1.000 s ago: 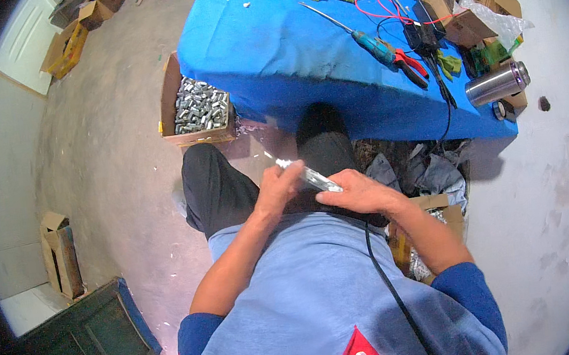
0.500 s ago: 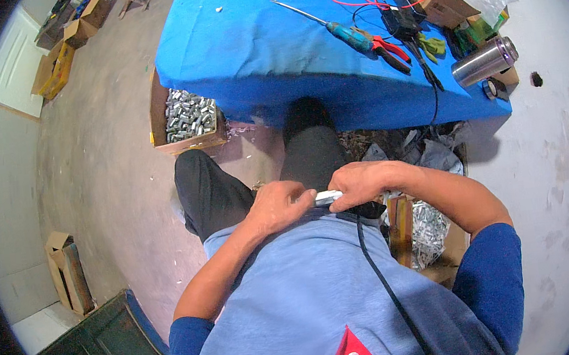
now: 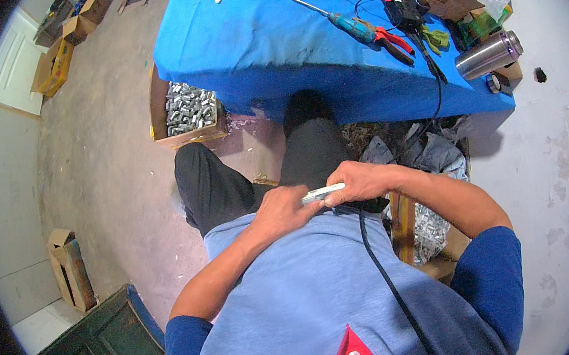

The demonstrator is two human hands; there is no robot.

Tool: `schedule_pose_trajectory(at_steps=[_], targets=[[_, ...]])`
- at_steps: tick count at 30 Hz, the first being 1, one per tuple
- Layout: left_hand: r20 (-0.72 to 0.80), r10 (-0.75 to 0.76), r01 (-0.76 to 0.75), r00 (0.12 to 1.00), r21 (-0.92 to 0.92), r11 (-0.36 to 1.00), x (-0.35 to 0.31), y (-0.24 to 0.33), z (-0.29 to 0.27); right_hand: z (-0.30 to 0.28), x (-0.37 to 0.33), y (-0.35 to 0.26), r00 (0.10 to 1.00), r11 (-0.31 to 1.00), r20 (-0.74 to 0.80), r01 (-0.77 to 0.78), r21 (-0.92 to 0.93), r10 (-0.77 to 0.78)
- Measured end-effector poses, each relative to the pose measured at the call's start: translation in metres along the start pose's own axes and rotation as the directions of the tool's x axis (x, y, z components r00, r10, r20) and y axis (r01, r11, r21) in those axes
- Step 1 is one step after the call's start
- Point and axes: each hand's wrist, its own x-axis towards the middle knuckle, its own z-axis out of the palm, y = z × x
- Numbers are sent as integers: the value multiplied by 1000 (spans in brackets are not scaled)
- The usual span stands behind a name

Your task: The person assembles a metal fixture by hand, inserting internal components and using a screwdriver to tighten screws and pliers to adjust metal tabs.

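Note:
In front of my lap, both hands are closed on one small white and silver piece whose exact kind I cannot make out. The white and silver piece (image 3: 322,192) lies between my fingers, its right end slightly raised. My left hand (image 3: 279,210) grips its left end, with the thumb along the near side. My right hand (image 3: 362,180) pinches the other end between thumb and fingers. Fingers hide both its ends. A black cable (image 3: 380,264) runs down over my shirt from just below the right hand.
Ahead stands a table with a blue cloth (image 3: 228,38), bearing a screwdriver (image 3: 352,28), red-handled pliers (image 3: 392,45) and a steel flask (image 3: 490,55). A cardboard box (image 3: 187,138) of small metal pieces sits beneath its left edge. A bag of silvery pieces (image 3: 429,231) stands by my right thigh.
The white and silver piece has tilted, its right end now higher, and more of its length shows. My right hand has shifted slightly up; my left fingers have closed in around the piece.

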Motion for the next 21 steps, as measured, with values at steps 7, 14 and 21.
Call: schedule_pose_trajectory(at_steps=[7,14,21], targets=[[-52,35,-33,998,47,998,-3,-5,7,9,1,4,999,993,-36,-4,-115,0],[-100,38,-25,994,126,992,2,4,5,14,22,-6,999,971,-33,-49,-234,43],[-94,129,-115,987,146,983,-10,0,-1,41,19,-4,980,999,-198,-35,-19,30]])
